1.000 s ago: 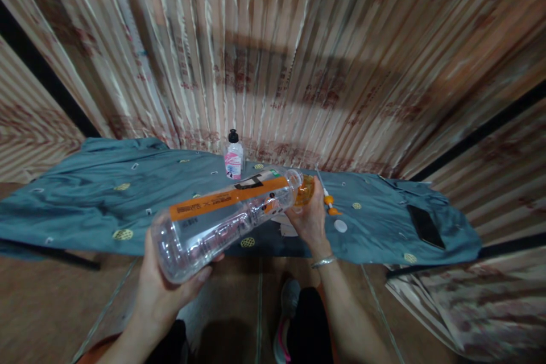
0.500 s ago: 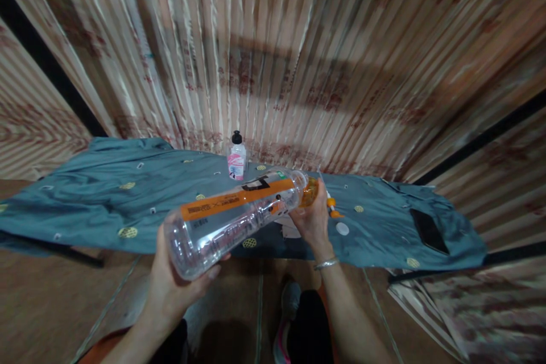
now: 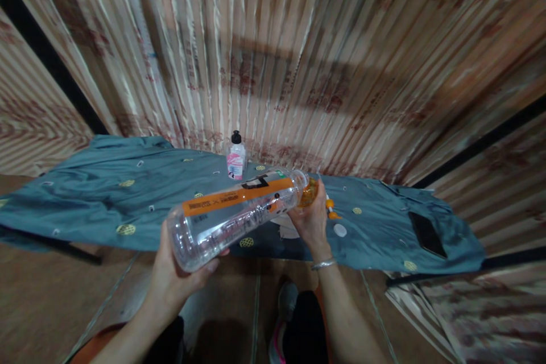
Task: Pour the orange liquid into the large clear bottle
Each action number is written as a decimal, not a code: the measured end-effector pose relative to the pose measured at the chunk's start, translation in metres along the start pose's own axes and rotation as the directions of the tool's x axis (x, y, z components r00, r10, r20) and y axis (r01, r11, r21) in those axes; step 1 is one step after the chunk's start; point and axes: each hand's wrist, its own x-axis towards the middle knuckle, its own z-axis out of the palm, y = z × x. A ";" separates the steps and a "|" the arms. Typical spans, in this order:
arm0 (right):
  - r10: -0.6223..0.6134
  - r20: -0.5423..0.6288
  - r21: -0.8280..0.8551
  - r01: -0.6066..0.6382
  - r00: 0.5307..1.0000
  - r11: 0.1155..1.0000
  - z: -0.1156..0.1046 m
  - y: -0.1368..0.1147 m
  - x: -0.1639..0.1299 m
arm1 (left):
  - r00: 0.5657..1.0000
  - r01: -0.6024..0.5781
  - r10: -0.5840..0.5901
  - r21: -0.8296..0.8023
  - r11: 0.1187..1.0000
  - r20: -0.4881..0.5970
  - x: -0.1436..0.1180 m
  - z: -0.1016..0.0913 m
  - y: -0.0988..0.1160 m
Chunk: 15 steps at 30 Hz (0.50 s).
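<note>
In the middle of the frame the clear plastic bottle (image 3: pixel 232 213) lies almost flat between both hands. The left hand (image 3: pixel 177 278) is wrapped around its base, and the right hand (image 3: pixel 310 219) is closed on the neck by an orange piece (image 3: pixel 307 192) — what exactly, I cannot tell. The bottle looks light, thin-walled and smooth — better to hold it at base and neck, where it is stiffer.

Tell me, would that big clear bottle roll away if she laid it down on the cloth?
Probably. The clear bottle is round and long, so on its side it could roll, though the wrinkled blue cloth might check it. It looks nearly empty, so likely light; the left hand alone supports its base.
</note>
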 end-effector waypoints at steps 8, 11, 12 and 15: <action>0.006 -0.004 0.013 -0.006 1.000 1.000 0.000 0.005 0.001 | 0.999 0.041 -0.041 -0.049 0.998 0.007 0.002 0.007 0.001; 0.007 -0.017 0.019 -0.007 1.000 1.000 -0.001 0.004 0.001 | 0.999 0.034 -0.033 -0.069 0.997 0.018 0.003 0.008 0.000; 0.007 -0.023 0.019 -0.006 1.000 1.000 -0.002 0.004 0.001 | 0.999 0.032 -0.031 -0.068 0.997 0.021 0.004 0.009 0.000; 0.007 -0.024 0.022 -0.007 1.000 1.000 -0.003 0.004 0.001 | 1.000 0.021 -0.020 -0.053 0.998 0.024 0.005 0.008 0.000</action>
